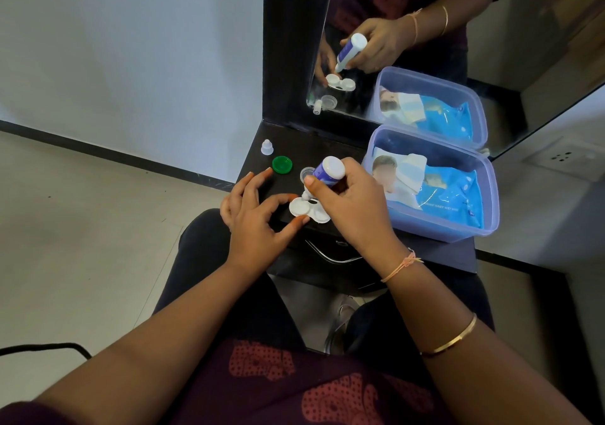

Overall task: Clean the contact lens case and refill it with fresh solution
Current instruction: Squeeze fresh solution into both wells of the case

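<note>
My contact lens case (pixel 307 210) lies just left of the frame's centre. It is white, with two round wells joined side by side, both uncapped. My left hand (pixel 255 225) pinches the left well between thumb and forefinger, and the right well is partly hidden under my right hand (pixel 353 205). That hand grips the solution bottle (pixel 329 171), white with a blue label. It is upside down and tilted, with its nozzle at the left well's far rim. The green lid (pixel 282 164) lies flat, up and left of the case. The clear lid (pixel 307 173) sits just behind the bottle. The bottle's small clear cap (pixel 267 147) stands upright beyond the green lid.
</note>
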